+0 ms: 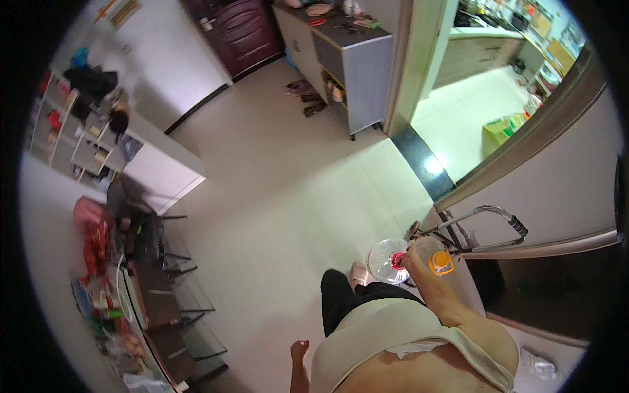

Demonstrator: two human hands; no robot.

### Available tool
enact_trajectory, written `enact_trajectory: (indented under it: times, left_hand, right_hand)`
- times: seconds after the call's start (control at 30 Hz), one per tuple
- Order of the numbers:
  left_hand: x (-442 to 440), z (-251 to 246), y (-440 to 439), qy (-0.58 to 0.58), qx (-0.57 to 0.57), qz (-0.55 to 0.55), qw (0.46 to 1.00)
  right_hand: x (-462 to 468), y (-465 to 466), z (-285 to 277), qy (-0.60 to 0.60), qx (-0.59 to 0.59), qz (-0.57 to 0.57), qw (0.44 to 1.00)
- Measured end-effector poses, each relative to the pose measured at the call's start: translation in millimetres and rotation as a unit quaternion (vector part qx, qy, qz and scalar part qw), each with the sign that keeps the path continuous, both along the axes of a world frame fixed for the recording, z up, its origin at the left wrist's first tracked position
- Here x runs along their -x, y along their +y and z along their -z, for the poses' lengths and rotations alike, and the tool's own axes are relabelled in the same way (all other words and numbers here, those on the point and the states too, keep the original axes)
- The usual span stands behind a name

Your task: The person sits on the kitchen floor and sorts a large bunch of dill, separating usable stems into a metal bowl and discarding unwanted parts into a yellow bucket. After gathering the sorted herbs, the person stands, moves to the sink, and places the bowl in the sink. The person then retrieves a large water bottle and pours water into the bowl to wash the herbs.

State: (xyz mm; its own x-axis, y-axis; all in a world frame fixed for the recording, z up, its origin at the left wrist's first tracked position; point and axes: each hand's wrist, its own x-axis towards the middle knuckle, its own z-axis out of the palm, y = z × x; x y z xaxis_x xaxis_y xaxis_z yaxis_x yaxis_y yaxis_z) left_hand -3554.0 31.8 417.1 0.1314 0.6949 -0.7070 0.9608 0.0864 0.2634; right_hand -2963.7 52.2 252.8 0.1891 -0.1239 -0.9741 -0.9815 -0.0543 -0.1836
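My right hand point(411, 255) reaches down to a large clear plastic bottle point(383, 263) and is closed around the red ring at its neck. Close beside it, to the right, stands another clear bottle with an orange cap point(441, 259) and an orange handle. Behind both bottles is the metal frame of a folding hand cart point(496, 211), its handle leaning by the wall. My left hand point(300, 349) hangs at my side over the floor, fingers curled, with nothing visible in it.
A shoe cabinet point(368, 88) on casters stands ahead, shoes point(312, 100) beside it. To its right a doorway with a dark threshold point(425, 159) opens onto a kitchen with a green bag point(503, 128). Chairs point(162, 299) and a cluttered table line the left; a white shelf unit point(167, 172) stands beyond.
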Motion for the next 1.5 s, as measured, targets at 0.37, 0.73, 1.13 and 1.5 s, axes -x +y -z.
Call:
enact_trajectory:
  times: [0.37,0.73,1.13,1.5]
  left_hand:
    - [-33.8,23.3,251.6,0.079,0.073,0.037,0.993]
    - [-241.2,33.9,623.0,0.160,-0.168,0.489,0.841]
    - [-785.3,-62.6,641.5,-0.215,-0.059,0.227,0.948]
    - [-1108.0,-114.4,585.0,-0.229,0.094,0.060,0.967]
  right_hand:
    - [-76.5,183.1,-104.6,-0.023,-0.056,0.109,0.992]
    - [-247.0,292.7,-171.0,-0.040,-0.064,0.191,0.979]
    - [-536.0,391.4,-186.1,-0.088,-0.127,0.054,0.987]
    - [-802.5,370.8,-225.7,-0.121,-0.096,0.065,0.986]
